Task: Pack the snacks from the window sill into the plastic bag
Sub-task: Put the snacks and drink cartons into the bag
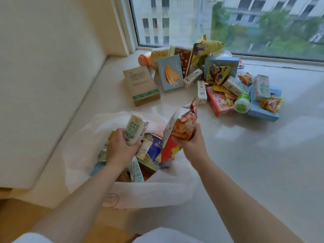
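Observation:
A white plastic bag lies open on the sill in front of me, with several snack packs inside. My left hand grips a white milk carton with green print, held over the bag's mouth. My right hand grips a red and orange snack packet, upright, at the bag's right rim. A pile of snacks sits farther back on the window sill, near the glass.
In the pile are a brown box, a light blue box with a pastry picture, a pink box, a green-lidded cup and small milk cartons. A wall borders the left; the window the far side.

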A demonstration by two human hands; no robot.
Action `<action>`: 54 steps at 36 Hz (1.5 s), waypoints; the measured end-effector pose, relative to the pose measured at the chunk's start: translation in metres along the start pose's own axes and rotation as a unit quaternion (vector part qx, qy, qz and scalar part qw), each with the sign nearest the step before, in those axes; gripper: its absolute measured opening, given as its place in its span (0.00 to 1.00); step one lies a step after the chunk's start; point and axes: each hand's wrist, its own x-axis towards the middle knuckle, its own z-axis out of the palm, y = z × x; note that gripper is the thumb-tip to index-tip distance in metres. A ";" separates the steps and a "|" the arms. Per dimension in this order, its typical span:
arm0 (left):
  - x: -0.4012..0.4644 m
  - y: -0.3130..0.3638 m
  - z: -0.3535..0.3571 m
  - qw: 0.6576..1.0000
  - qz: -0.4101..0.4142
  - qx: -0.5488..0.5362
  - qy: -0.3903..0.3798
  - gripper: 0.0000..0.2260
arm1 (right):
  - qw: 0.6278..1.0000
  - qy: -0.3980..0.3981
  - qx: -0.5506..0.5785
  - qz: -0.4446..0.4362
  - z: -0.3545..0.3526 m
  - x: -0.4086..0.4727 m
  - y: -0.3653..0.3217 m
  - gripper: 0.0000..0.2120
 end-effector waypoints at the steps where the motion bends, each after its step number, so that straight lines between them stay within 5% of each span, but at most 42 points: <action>1: 0.000 -0.008 -0.002 1.000 0.004 0.021 -0.014 0.21 | 0.999 -0.009 -0.046 -0.005 0.006 -0.003 0.006 0.24; 10: -0.005 -0.039 0.013 0.970 0.126 0.167 -0.128 0.26 | 0.894 -0.049 -0.443 0.035 -0.016 -0.026 0.060 0.21; 14: 0.001 -0.043 0.015 0.960 0.150 0.192 -0.140 0.29 | 0.817 0.008 -0.575 -0.045 -0.027 -0.028 0.070 0.24; 19: 0.001 -0.049 0.015 0.953 0.162 0.206 -0.149 0.31 | 0.638 -0.102 -0.758 -0.092 -0.020 -0.023 0.072 0.26; 21: 0.000 -0.049 0.015 0.945 0.177 0.226 -0.154 0.30 | 0.611 -0.116 -0.777 -0.100 -0.013 -0.023 0.072 0.25; 24: -0.003 -0.049 0.015 0.937 0.192 0.246 -0.157 0.31 | 0.604 -0.117 -0.776 -0.138 -0.003 -0.025 0.074 0.28; 29: -0.008 -0.050 0.019 0.930 0.223 0.249 -0.150 0.35 | 0.589 -0.252 -0.764 -0.074 -0.008 -0.034 0.081 0.32; 31: -0.013 -0.049 0.022 0.921 0.287 0.240 -0.104 0.33 | 0.616 -0.244 -0.746 -0.067 -0.010 -0.038 0.077 0.34; 34: -0.025 -0.047 0.040 0.859 0.457 0.226 -0.044 0.26 | 0.681 -0.143 -0.716 -0.057 -0.016 -0.043 0.073 0.29; 37: -0.046 -0.033 0.060 0.795 0.546 0.217 -0.153 0.15 | 0.628 -0.088 -0.772 -0.046 -0.026 -0.051 0.072 0.21; 40: -0.061 -0.019 0.076 0.775 0.476 0.298 -0.290 0.17 | 0.564 -0.136 -0.814 0.031 -0.038 -0.058 0.074 0.26; 45: -0.058 -0.010 0.080 0.784 0.371 0.348 -0.355 0.26 | 0.496 -0.193 -0.846 0.028 -0.052 -0.070 0.065 0.13; 48: -0.054 -0.007 0.081 0.791 0.350 0.352 -0.357 0.28 | 0.528 -0.197 -0.825 -0.036 -0.069 -0.077 0.061 0.16; 54: -0.041 -0.007 0.077 0.824 0.327 0.346 -0.307 0.31 | 0.600 -0.024 -0.728 -0.332 -0.113 -0.080 0.060 0.10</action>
